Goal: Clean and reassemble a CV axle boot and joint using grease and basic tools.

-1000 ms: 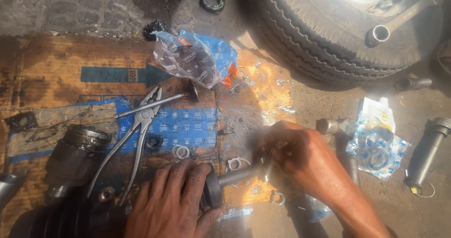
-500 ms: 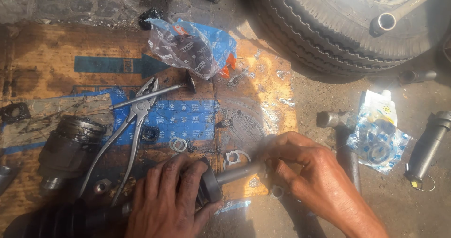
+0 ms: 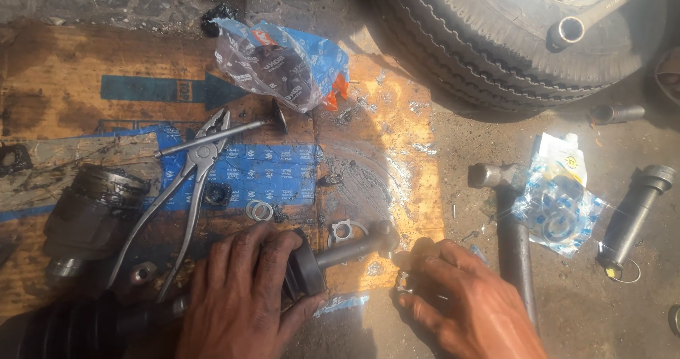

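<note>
Right hand [image 3: 464,306] slid down to shaft tip since earlier frame, fingers pinched on small metal clip. Left hand [image 3: 244,292] clamped around axle shaft [image 3: 350,249] on greasy cardboard [image 3: 64,83]. Steady shaft firmly (grease makes slipping likely); seat clip squarely.

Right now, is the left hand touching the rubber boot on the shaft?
Touching. The head view shows the left hand wrapped over the rubber boot, its fingers pressing on the boot's dark end.

Greasy axle shaft [image 3: 354,247] flat on cardboard [image 3: 64,69]
</note>
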